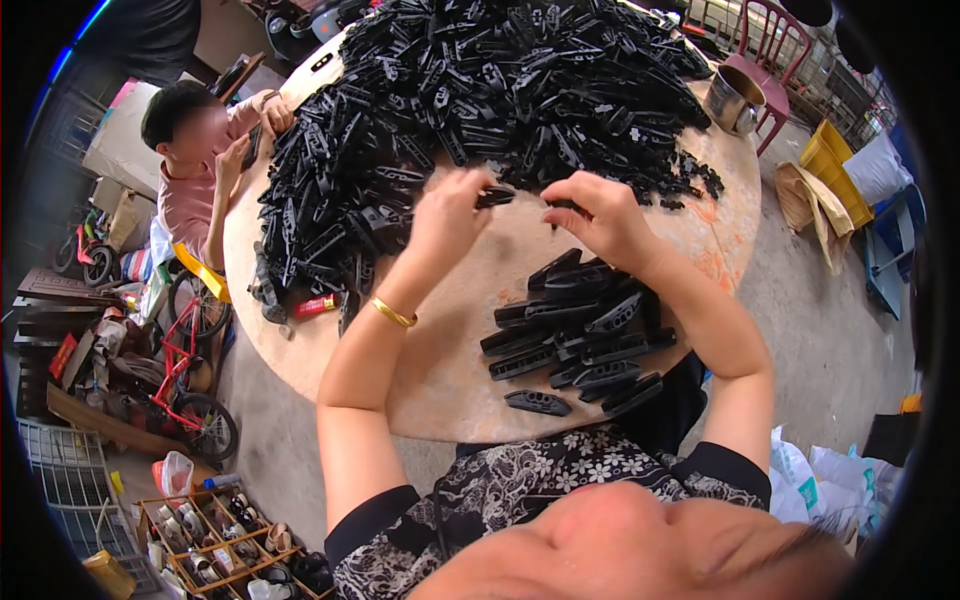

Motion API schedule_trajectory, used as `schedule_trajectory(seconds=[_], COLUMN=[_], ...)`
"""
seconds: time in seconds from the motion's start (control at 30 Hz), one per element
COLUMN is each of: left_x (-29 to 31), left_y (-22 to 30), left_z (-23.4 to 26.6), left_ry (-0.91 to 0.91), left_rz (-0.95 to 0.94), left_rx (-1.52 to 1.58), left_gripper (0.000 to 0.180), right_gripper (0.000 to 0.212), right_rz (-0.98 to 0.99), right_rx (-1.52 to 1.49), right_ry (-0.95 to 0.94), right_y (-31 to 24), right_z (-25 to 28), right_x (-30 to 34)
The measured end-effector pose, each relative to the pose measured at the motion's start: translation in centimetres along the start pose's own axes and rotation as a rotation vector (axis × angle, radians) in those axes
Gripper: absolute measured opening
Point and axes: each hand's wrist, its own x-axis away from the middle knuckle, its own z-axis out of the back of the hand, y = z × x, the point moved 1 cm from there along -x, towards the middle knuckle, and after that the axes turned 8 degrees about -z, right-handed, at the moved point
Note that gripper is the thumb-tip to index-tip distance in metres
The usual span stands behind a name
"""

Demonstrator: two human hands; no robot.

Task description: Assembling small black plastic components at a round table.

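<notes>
My left hand (pixel 449 217) is closed on a black plastic part (pixel 496 197) whose end sticks out toward the right. Facing it, my right hand (pixel 604 222) pinches a small dark piece (pixel 566 206) between thumb and fingers; its shape is mostly hidden. A gap separates the two hands, both held over the round table (pixel 455 290). Beyond them spreads a large heap of black plastic parts (pixel 520 85). Nearer to me, below my right hand, lies a smaller pile of long black parts with oval holes (pixel 585 330).
A metal pot (pixel 733 98) stands at the table's right edge, and a red packet (pixel 317 305) lies at the left. Another person (pixel 190 170) sits at the far left, hands on the table rim. A red bicycle (pixel 180 375), shoe rack (pixel 215 545) and yellow crate (pixel 835 165) surround the table.
</notes>
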Motion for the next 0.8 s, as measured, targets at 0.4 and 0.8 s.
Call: schedule_trajectory(seconds=[0.4,0.8], left_x=[0.4,0.5], left_y=[2.6,2.3], left_z=[-2.0,-3.0], left_ry=[-0.078,0.000], left_rz=[0.309,0.323], left_rx=[1.575,1.585], left_gripper=[0.038,0.033], right_gripper=[0.016,0.017], right_rz=[-0.028,0.141], right_rx=[-0.178,-0.127], right_ry=[0.195,0.278], right_y=[-0.3,-0.5], right_z=[-0.3,-0.4], right_x=[0.3,0.0])
